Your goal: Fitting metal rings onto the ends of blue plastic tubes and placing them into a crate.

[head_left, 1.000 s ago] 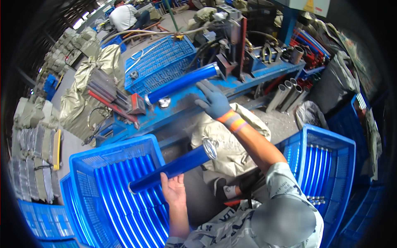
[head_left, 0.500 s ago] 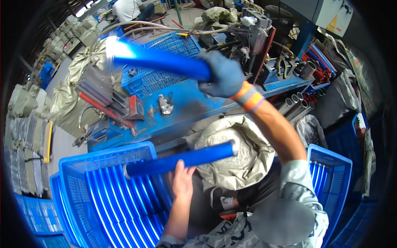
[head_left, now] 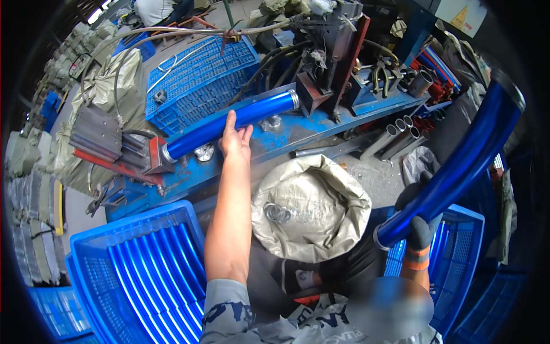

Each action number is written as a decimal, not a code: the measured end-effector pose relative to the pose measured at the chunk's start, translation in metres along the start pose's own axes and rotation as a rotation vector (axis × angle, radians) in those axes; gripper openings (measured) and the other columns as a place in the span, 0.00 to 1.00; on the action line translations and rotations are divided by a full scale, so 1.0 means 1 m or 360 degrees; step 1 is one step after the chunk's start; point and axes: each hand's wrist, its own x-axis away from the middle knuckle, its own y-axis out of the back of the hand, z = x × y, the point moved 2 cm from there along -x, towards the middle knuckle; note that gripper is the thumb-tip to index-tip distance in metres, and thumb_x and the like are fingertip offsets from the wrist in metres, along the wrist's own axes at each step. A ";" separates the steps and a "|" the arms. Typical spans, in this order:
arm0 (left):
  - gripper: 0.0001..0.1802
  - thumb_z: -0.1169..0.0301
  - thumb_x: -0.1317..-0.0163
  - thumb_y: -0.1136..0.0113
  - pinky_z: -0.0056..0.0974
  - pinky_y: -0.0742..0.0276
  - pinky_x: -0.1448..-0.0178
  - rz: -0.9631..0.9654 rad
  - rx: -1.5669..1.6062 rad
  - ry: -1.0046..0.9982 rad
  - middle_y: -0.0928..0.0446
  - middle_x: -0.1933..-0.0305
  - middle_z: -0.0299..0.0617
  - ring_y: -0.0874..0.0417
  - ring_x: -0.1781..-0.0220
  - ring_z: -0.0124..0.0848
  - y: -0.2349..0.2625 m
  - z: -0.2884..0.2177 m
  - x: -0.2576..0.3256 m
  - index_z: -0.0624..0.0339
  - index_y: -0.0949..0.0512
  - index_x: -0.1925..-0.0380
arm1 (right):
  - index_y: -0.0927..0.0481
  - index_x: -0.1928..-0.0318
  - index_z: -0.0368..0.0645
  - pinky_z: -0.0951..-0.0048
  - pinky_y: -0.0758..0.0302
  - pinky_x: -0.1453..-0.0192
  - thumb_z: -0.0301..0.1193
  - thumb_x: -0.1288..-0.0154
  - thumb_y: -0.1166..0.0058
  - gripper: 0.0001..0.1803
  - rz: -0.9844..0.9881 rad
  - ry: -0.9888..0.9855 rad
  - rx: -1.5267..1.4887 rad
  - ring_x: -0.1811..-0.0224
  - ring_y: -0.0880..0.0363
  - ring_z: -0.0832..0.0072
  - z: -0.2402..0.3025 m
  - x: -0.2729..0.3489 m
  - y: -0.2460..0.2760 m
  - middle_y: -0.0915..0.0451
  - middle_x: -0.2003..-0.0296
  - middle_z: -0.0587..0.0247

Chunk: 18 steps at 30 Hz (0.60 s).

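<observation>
My bare left hand point(head_left: 236, 142) holds a shiny blue tube point(head_left: 264, 110) over the blue workbench, thumb on top and fingers below. The tube's left end meets a red-edged clamp block point(head_left: 154, 153); its silver-ringed right end sits by another metal block point(head_left: 312, 94). On the right, my gloved right hand point(head_left: 421, 234) is wrapped round a second blue tube point(head_left: 455, 169). This one tilts up and away to the right, with a silver collar at its top, above a blue crate point(head_left: 472, 252) with similar tubes.
Between my arms stands an open beige sack point(head_left: 355, 200) with metal rings point(head_left: 278, 213) inside. A blue crate point(head_left: 137, 215) of blue tubes is at lower left. Pliers point(head_left: 380, 77) and bare metal tubes point(head_left: 381, 140) are at right. An upturned-looking blue crate point(head_left: 200, 69) stands behind the bench.
My left hand has raised its tube from over the left crate to between the bench blocks. My right hand has carried the other tube from above the bench down to the right crate.
</observation>
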 end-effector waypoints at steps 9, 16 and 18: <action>0.51 0.52 0.32 0.12 0.67 0.10 0.26 -0.0030 -0.0145 -0.0013 0.23 0.23 0.70 0.15 0.26 0.70 -0.010 0.005 0.010 0.78 0.29 0.24 | 0.25 0.23 0.33 0.56 0.08 0.46 0.48 0.39 0.16 0.52 -0.0242 -0.0161 0.0176 0.49 0.07 0.59 -0.018 0.032 0.037 0.11 0.43 0.46; 0.47 0.46 0.27 0.17 0.63 0.11 0.26 0.0077 -0.0278 0.0069 0.16 0.29 0.69 0.12 0.27 0.62 0.012 0.009 0.006 0.73 0.24 0.24 | 0.27 0.19 0.34 0.58 0.10 0.36 0.33 0.23 0.34 0.37 -0.0774 -0.0021 0.0544 0.44 0.08 0.61 0.046 0.147 0.235 0.12 0.39 0.49; 0.45 0.45 0.27 0.18 0.60 0.10 0.26 0.0114 -0.0357 0.0205 0.14 0.33 0.67 0.10 0.30 0.61 0.015 0.051 -0.002 0.69 0.22 0.27 | 0.31 0.16 0.35 0.59 0.14 0.29 0.30 0.17 0.35 0.36 -0.1068 0.0190 0.1123 0.38 0.11 0.63 0.086 0.222 0.335 0.15 0.31 0.49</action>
